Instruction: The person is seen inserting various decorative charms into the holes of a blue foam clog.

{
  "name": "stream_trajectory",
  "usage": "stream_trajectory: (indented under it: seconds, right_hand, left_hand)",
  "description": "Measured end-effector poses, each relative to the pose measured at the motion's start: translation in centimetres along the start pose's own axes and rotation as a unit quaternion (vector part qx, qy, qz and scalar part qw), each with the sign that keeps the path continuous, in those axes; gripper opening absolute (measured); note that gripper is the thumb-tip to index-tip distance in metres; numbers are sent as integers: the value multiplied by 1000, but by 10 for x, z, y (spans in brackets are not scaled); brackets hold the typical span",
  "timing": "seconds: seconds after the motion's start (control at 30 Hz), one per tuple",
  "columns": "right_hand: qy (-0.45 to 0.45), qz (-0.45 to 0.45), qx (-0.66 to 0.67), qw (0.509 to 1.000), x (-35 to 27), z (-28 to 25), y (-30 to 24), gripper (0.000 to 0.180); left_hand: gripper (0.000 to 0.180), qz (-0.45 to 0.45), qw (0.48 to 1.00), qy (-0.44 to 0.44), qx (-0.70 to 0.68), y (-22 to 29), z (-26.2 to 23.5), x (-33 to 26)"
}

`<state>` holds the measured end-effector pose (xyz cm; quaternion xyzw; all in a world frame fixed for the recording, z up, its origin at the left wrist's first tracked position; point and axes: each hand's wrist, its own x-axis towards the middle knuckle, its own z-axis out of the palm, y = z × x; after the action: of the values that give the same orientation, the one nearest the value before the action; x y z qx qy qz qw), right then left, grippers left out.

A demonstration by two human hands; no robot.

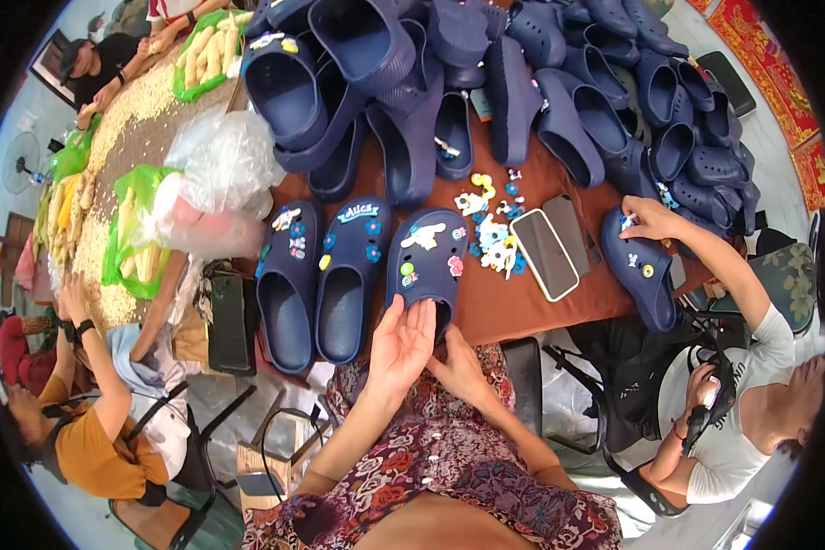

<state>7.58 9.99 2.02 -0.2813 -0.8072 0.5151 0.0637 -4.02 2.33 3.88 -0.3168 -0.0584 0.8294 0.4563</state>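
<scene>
A navy clog (426,240) with a white character charm, a pink flower and small round charms stands at the table's front edge, its toe pointing away from me. My left hand (401,346) is palm up at its foot opening, fingers stretched out and fingertips at the opening's rim. Close beside it, my right hand (463,371) is at the clog's heel end, thumb apart and some fingers hidden; it seems to grip the heel. Immediately left stand two decorated navy clogs, one with a lettered charm (353,275) and another at the outer side (289,284).
Loose shoe charms (495,234) lie right of my clog, beside a white-edged phone (545,255). Navy clogs (513,92) are heaped across the back. A co-worker's hand (646,218) touches a charm on another clog (634,275). Plastic bags (220,156) lie left, near people handling corn.
</scene>
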Motion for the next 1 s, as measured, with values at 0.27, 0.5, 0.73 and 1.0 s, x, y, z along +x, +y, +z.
stream_trajectory:
  seconds: [0.27, 0.5, 0.73, 1.0]
  right_hand:
    - [199, -91, 145, 965, 39, -12, 17, 30]
    - [296, -152, -53, 941, 142, -118, -22, 32]
    - [356, -93, -213, 905, 273, -180, -11, 39]
    - [349, -78, -168, 919, 314, -176, -23, 61]
  left_hand:
    - [35, -154, 981, -95, 68, -38, 48, -6]
    - [34, 72, 849, -87, 517, -11, 31, -29]
    - [26, 303, 733, -57, 606, 36, 15, -43]
    - [23, 399, 658, -23, 638, 55, 17, -52]
